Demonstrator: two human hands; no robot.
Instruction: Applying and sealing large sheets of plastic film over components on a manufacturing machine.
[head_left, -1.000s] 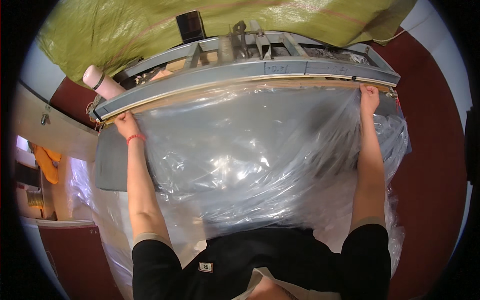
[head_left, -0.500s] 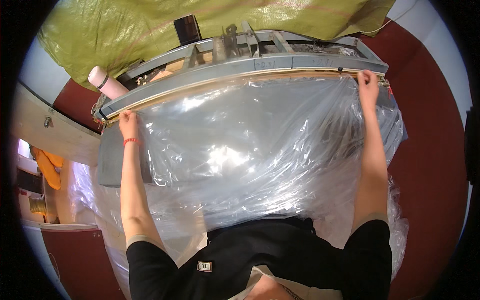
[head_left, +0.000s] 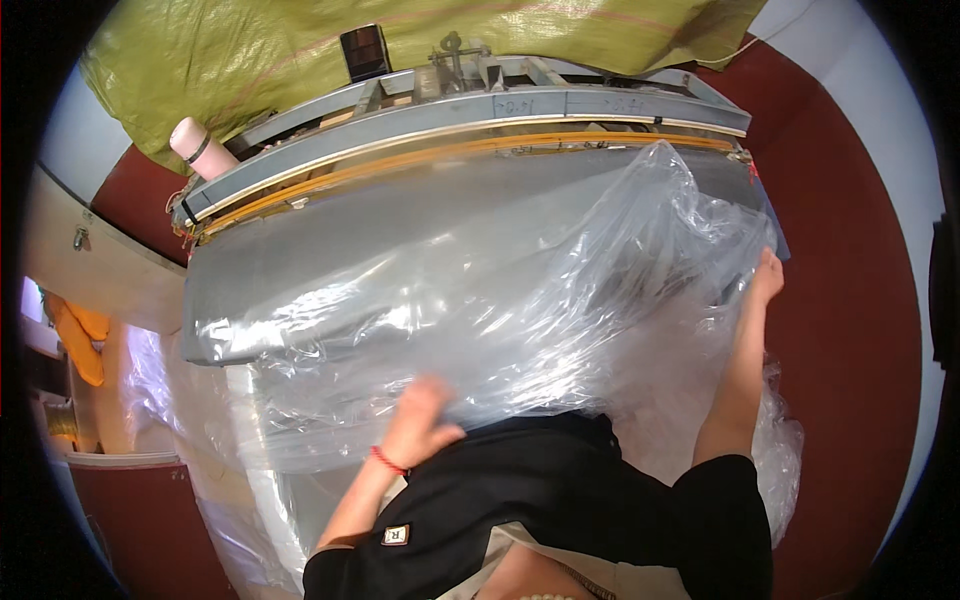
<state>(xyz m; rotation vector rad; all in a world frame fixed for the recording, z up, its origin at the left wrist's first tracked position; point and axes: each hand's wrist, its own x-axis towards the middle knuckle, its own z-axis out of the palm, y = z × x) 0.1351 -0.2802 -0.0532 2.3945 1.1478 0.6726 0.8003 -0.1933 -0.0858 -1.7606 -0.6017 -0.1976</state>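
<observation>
Clear plastic film (head_left: 520, 330) lies crumpled over a long grey work surface (head_left: 330, 230) and hangs down toward my body. My right hand (head_left: 768, 277) is closed on the film at the right end of that surface. Near my waist, my left hand (head_left: 418, 420) is over the film's near part, smeared by motion, its thumb standing apart from the fingers. Behind the surface runs a long grey metal frame (head_left: 440, 115) with a pale strip on its lower edge. An orange strip (head_left: 400, 163) lies just below it.
A pink cylinder (head_left: 203, 150) with a dark band leans on the frame's left end. A dark phone-like slab (head_left: 364, 53) stands behind it, against a yellow-green sheet (head_left: 240, 60). A pale cabinet door (head_left: 100, 245) is at the left, a dark red floor (head_left: 850, 300) at the right.
My left hand has come off the film's far left edge and moved toward my waist. My right hand has come down and nearer. The film has slid back, baring the orange strip.
</observation>
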